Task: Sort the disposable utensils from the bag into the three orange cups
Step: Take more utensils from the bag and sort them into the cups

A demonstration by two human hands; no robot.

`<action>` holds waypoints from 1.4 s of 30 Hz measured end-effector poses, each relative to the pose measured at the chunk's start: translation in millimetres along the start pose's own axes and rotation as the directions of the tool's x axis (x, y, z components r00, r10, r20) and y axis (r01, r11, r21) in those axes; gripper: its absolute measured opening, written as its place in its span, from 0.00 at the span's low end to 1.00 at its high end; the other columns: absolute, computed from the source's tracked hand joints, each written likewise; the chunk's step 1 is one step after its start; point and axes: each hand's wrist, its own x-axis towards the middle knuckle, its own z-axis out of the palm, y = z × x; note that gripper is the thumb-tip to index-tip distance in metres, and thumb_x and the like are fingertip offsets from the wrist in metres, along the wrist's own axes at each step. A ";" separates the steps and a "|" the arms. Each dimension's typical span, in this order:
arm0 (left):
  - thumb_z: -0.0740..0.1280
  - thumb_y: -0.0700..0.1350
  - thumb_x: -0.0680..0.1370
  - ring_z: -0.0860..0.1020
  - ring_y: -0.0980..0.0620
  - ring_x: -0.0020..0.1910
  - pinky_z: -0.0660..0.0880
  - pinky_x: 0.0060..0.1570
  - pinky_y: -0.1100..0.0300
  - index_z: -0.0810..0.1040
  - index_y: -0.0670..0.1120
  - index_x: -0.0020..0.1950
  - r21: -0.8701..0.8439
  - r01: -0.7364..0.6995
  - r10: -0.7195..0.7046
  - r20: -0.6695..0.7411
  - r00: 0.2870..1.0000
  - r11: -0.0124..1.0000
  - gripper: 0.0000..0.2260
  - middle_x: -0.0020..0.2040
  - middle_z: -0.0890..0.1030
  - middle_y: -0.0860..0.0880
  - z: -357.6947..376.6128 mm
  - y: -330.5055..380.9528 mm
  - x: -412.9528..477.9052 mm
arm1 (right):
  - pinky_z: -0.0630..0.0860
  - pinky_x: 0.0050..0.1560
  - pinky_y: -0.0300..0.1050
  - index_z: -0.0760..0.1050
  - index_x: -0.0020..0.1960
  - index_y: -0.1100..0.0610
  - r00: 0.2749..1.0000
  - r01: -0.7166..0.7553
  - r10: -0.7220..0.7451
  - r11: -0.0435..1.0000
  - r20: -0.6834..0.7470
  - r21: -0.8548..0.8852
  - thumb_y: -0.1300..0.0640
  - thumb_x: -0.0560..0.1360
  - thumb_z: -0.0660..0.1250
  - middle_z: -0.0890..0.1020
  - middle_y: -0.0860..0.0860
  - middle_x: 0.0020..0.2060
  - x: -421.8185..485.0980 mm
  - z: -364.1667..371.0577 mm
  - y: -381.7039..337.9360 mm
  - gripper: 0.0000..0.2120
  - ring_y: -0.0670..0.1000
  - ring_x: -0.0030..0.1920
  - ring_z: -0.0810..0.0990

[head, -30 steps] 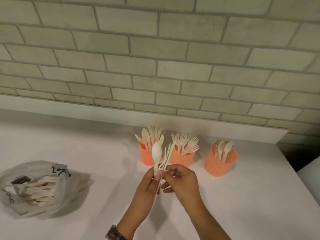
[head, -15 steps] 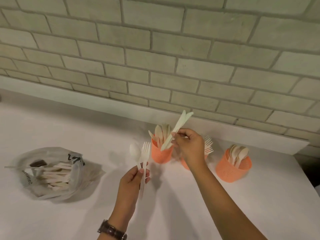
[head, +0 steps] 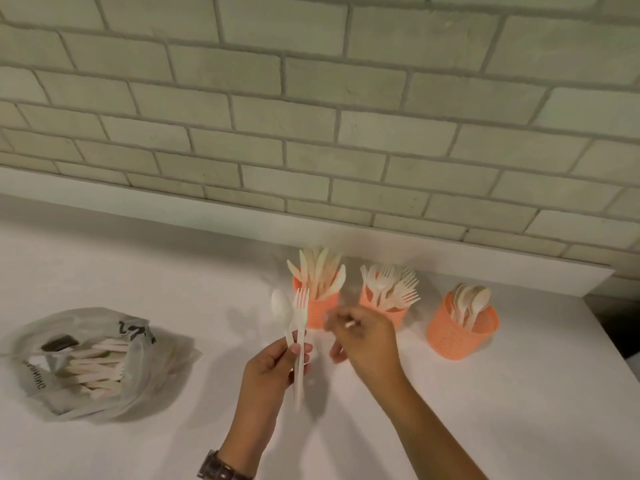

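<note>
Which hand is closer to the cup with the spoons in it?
Right. The right hand sits just left of the spoon cup. The left hand, holding a fork and spoon, is farther left, near the knife cup.

Open counter (head: 207, 289) lies between the bag (head: 93, 362) and the three orange cups (head: 398, 314), whose upright utensils (head: 318, 271) crowd the rims.

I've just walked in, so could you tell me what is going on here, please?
A person is sorting disposable utensils at a white counter. The left hand grips a spoon and a fork upright. The right hand, blurred, is beside them; whether it holds anything is unclear. The knife cup stands nearest the bag, then the fork cup, then the spoon cup. More utensils lie in the bag.
</note>
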 end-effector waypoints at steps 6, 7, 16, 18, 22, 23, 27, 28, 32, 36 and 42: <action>0.65 0.39 0.77 0.82 0.52 0.40 0.79 0.52 0.52 0.85 0.49 0.44 0.165 -0.036 0.002 0.204 0.979 0.986 0.10 0.39 0.85 0.46 39.3 -9.1 -7.9 | 0.77 0.26 0.45 0.83 0.43 0.59 0.975 -0.202 0.216 0.953 -0.041 0.227 0.61 0.70 0.72 0.84 0.56 0.34 -39.3 -33.4 18.4 0.02 0.50 0.22 0.75; 0.65 0.39 0.77 0.82 0.51 0.40 0.79 0.51 0.53 0.85 0.50 0.44 0.188 -0.050 0.005 0.230 0.973 0.981 0.10 0.40 0.84 0.45 46.1 -10.6 -10.2 | 0.78 0.26 0.45 0.82 0.43 0.59 0.972 -0.204 0.225 0.952 -0.071 0.230 0.62 0.70 0.73 0.84 0.55 0.32 -41.9 -39.8 19.6 0.03 0.50 0.23 0.76; 0.66 0.38 0.76 0.80 0.48 0.41 0.76 0.52 0.49 0.85 0.50 0.44 0.303 -0.174 0.051 0.374 0.926 0.937 0.10 0.37 0.83 0.47 81.4 -18.0 -17.2 | 0.79 0.28 0.45 0.81 0.39 0.61 0.941 -0.193 0.254 0.946 -0.224 0.259 0.66 0.69 0.72 0.82 0.52 0.28 -48.4 -77.0 24.2 0.02 0.49 0.25 0.79; 0.65 0.38 0.76 0.78 0.52 0.41 0.75 0.51 0.52 0.84 0.50 0.43 0.307 -0.184 0.064 0.361 0.930 0.934 0.10 0.38 0.82 0.50 82.2 -18.1 -14.8 | 0.79 0.28 0.43 0.80 0.37 0.61 0.944 -0.180 0.244 0.945 -0.222 0.272 0.69 0.69 0.70 0.81 0.51 0.26 -43.7 -78.8 21.7 0.05 0.48 0.25 0.79; 0.65 0.39 0.77 0.77 0.60 0.50 0.70 0.53 0.60 0.82 0.54 0.49 0.299 -0.156 0.087 0.232 0.969 0.941 0.11 0.53 0.80 0.52 73.2 -13.7 -9.3 | 0.79 0.29 0.41 0.77 0.36 0.59 0.945 -0.074 0.160 0.955 -0.287 0.289 0.73 0.69 0.68 0.80 0.48 0.24 -16.0 -84.0 11.0 0.10 0.48 0.25 0.79; 0.65 0.40 0.77 0.76 0.64 0.49 0.69 0.52 0.63 0.82 0.54 0.51 0.288 -0.149 0.091 0.208 0.974 0.946 0.11 0.54 0.80 0.54 69.1 -11.5 -8.6 | 0.80 0.32 0.42 0.77 0.36 0.58 0.936 -0.023 0.121 0.958 -0.331 0.286 0.72 0.69 0.69 0.80 0.48 0.25 -4.6 -86.4 8.3 0.11 0.49 0.26 0.80; 0.68 0.39 0.75 0.77 0.74 0.44 0.70 0.41 0.80 0.83 0.52 0.50 0.210 -0.116 0.093 0.119 0.989 0.971 0.10 0.45 0.84 0.62 52.1 -8.1 -8.5 | 0.79 0.41 0.50 0.77 0.36 0.53 0.898 0.124 -0.016 0.968 -0.440 0.216 0.69 0.69 0.70 0.81 0.52 0.31 42.6 -88.9 3.2 0.12 0.56 0.35 0.81; 0.69 0.39 0.73 0.79 0.71 0.43 0.70 0.38 0.80 0.83 0.52 0.47 0.206 -0.103 0.086 0.090 0.992 0.973 0.09 0.43 0.84 0.62 48.8 -9.1 -8.4 | 0.79 0.39 0.48 0.77 0.36 0.53 0.895 0.115 -0.016 0.974 -0.446 0.197 0.68 0.69 0.70 0.81 0.52 0.31 52.4 -86.2 6.6 0.11 0.55 0.34 0.81; 0.74 0.36 0.68 0.82 0.59 0.38 0.72 0.31 0.76 0.84 0.43 0.43 0.153 -0.031 0.027 0.030 0.999 0.988 0.06 0.40 0.86 0.48 42.9 -12.0 -9.0 | 0.77 0.27 0.39 0.80 0.43 0.64 0.914 -0.068 0.112 0.990 -0.390 0.124 0.69 0.70 0.69 0.79 0.51 0.25 66.0 -73.4 32.8 0.03 0.43 0.21 0.77; 0.75 0.37 0.67 0.80 0.58 0.34 0.75 0.37 0.71 0.84 0.41 0.38 0.177 -0.041 0.027 0.080 0.996 0.983 0.02 0.38 0.86 0.47 51.2 0.3 -9.1 | 0.80 0.32 0.44 0.80 0.46 0.61 0.913 -0.117 0.146 0.988 -0.382 0.098 0.70 0.72 0.66 0.81 0.51 0.28 34.0 -82.5 46.5 0.07 0.43 0.22 0.78; 0.71 0.37 0.72 0.74 0.62 0.24 0.73 0.30 0.72 0.82 0.42 0.41 0.207 -0.225 0.164 0.276 0.947 0.952 0.02 0.25 0.79 0.57 131.7 35.7 3.6 | 0.78 0.34 0.38 0.81 0.36 0.51 0.902 -0.206 0.209 0.977 -0.376 0.050 0.64 0.71 0.70 0.82 0.48 0.28 -43.1 -113.9 65.9 0.09 0.49 0.23 0.79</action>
